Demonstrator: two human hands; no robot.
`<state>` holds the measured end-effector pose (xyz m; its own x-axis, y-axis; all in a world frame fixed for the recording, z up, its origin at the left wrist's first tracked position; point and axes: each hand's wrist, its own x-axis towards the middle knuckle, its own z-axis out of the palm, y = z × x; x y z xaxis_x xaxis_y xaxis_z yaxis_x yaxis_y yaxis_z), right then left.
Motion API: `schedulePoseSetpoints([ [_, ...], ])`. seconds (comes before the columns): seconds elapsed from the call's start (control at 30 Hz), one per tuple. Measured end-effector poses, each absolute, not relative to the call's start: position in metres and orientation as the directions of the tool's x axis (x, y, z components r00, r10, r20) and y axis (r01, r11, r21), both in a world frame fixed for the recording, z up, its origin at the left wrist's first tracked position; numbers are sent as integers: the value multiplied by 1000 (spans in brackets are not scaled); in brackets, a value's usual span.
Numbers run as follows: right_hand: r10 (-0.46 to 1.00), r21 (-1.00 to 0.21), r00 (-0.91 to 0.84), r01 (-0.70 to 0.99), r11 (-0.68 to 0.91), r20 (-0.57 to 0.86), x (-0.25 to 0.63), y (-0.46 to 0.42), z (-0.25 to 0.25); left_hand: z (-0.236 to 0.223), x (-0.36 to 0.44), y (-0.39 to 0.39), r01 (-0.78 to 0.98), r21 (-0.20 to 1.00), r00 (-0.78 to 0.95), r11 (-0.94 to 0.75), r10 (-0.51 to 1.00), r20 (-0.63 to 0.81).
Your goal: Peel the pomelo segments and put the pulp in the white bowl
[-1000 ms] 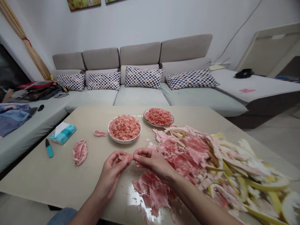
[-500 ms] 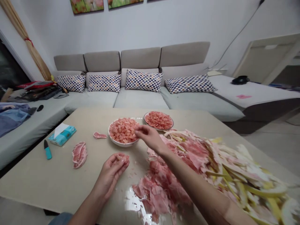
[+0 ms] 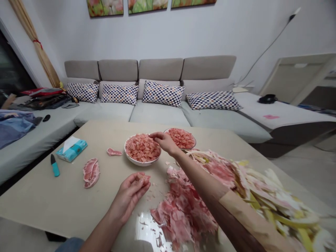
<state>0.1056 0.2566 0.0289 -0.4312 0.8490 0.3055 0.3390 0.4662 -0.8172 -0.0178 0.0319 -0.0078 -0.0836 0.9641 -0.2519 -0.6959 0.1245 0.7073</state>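
Observation:
My left hand [image 3: 132, 192] is closed around a small pink piece of pomelo flesh [image 3: 145, 179] above the near side of the table. My right hand [image 3: 165, 141] reaches over the right rim of a white bowl [image 3: 143, 163]. Its fingers are stretched out and no piece shows in them. Pink pomelo pulp [image 3: 143, 147] is heaped in that bowl. Under my right forearm lies a pile of pink membranes [image 3: 181, 206], with small crumbs of pulp beside it. Part of the pile is hidden by the arm.
Behind my right hand stands a dark-rimmed plate of pulp [image 3: 181, 137]. Yellow-white pomelo peels [image 3: 278, 206] cover the table's right side. To the left lie pomelo segments [image 3: 91, 172], a smaller piece [image 3: 114, 152], a tissue pack [image 3: 72, 148] and a turquoise-handled knife [image 3: 55, 167].
My right hand's fingers have gone from bunched together to stretched out at the bowl's rim. My left hand still holds its piece. The view has tilted slightly upward.

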Motion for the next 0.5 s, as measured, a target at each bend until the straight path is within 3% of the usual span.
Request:
schedulePoseSetpoints([
  [0.33, 861, -709, -451, 526, 469, 234, 128, 242, 12, -14, -11, 34, -687, 710, -81, 153, 955, -284],
  [0.5, 859, -652, -433, 574, 496, 272, 105, 258, 7, -15, -12, 35, -671, 722, -84, 170, 950, -302],
])
